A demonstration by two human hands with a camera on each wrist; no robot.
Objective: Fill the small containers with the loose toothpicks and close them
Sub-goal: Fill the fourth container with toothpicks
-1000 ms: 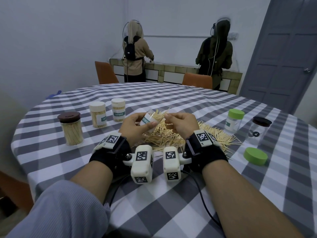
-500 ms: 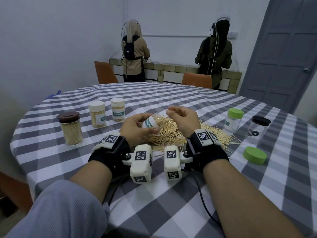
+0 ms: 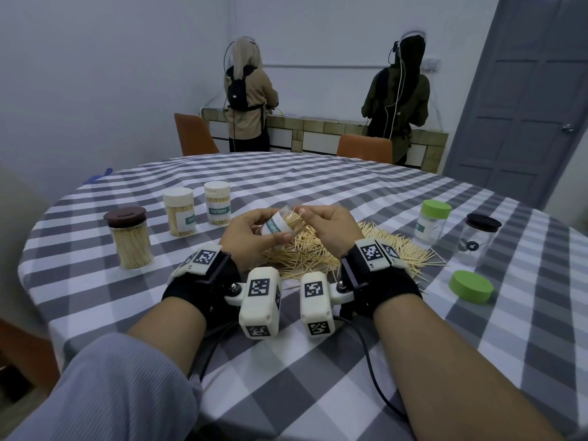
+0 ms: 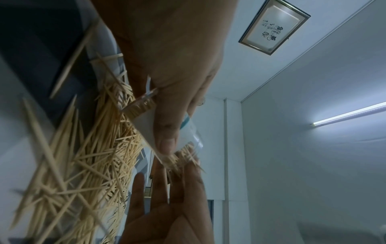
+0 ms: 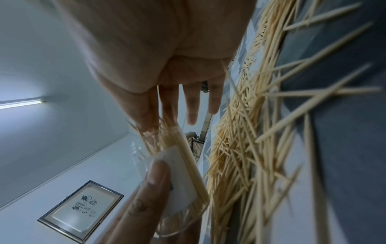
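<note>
While the left hand (image 3: 251,237) gripped the tilted container (image 3: 276,225) above the toothpick pile (image 3: 321,253), the right hand's (image 3: 331,227) straight fingers pressed protruding toothpicks (image 4: 179,158) inward. Filling seemed nearly finished; next would come seating them flush, then capping.

Dim, bluish – ceiling tube light (image 4: 351,115) glares; wrist views blurred, warped.

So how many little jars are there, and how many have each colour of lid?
White lids: 2, one jar and its neighbour.
Brown lid: 1, the tall jar.
Green lid on: 1.
Black lid: 1.
No lid: 1, the open jar held by the left hand.
Total: 6 jars. One spare green lid lies loose.
</note>
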